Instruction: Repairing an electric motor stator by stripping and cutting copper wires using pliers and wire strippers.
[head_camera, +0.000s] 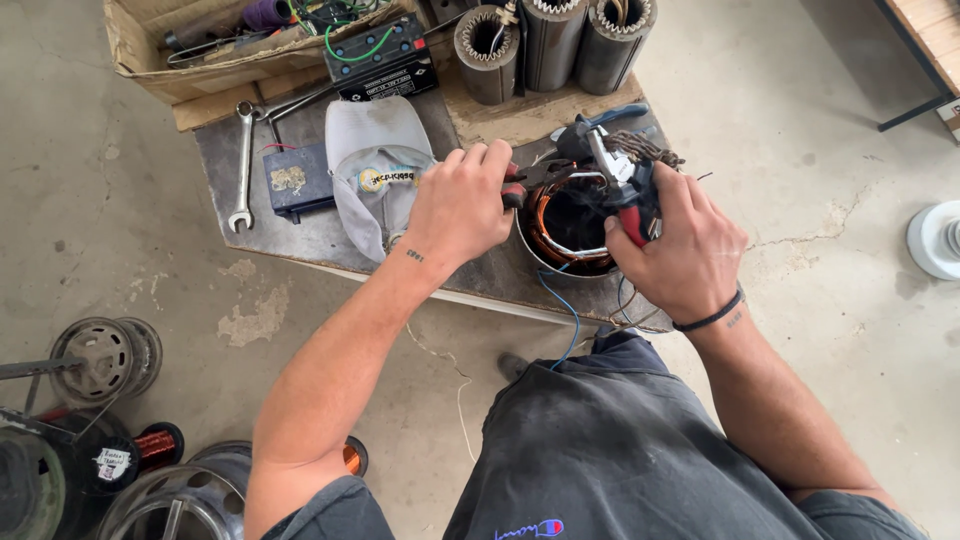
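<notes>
My left hand (462, 205) grips red-handled pliers (528, 181) whose jaws reach toward the top of a round motor stator (566, 232) with copper windings. On the stator's right side, my right hand (683, 245) holds a second red-handled cutting tool (625, 190). A bundle of frayed copper wire (643, 148) sticks up beside that tool's jaws. The stator rests on the near edge of a low dark table (300, 236). A blue wire (563, 305) hangs from the stator toward my lap.
On the table lie a grey cap (375, 165), a dark blue box (295, 179), a wrench (243, 165) and a black battery (383, 58). Three stator cores (550, 40) and a cardboard box (180, 55) stand behind. Copper spools (150, 445) and metal housings (105, 355) sit on the floor, left.
</notes>
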